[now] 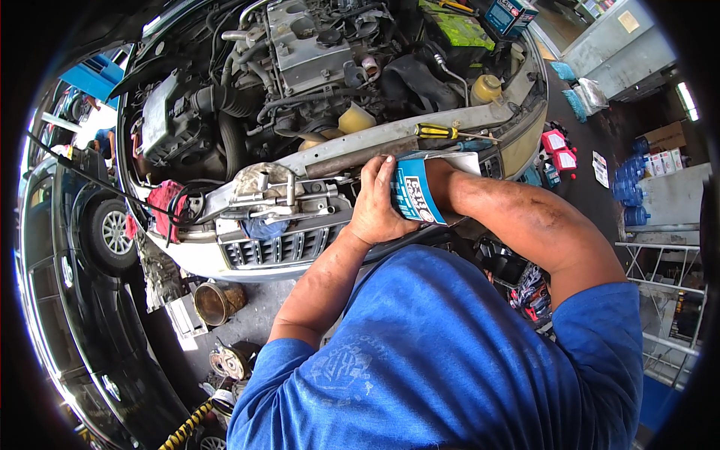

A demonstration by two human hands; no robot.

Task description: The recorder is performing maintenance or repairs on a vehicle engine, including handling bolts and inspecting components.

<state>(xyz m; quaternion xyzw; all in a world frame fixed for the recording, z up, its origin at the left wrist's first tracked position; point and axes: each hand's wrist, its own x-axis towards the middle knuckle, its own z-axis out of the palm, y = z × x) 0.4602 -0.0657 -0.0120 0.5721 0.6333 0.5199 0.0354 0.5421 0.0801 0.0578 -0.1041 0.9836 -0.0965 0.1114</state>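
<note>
I hold a small blue and white cardboard box (412,193) above the front edge of the engine bay. My left hand (375,206) is closed around its left side, thumb toward me and fingers over the far side. From the right, my right hand (445,186) reaches into the box's open end; its fingers are hidden inside, so what they hold does not show. Just beyond the box, a screwdriver with a yellow and black handle (436,131) lies on the front crossmember. Left of my left hand, several metal socket tools (289,196) rest above the grille.
The open engine (311,60) lies ahead. A red rag (166,204) is at the bay's left corner. Another blue box (512,15) and a bright green item (457,26) sit at the far right. A dark vehicle (79,292) stands left, a metal bucket (217,302) on the floor.
</note>
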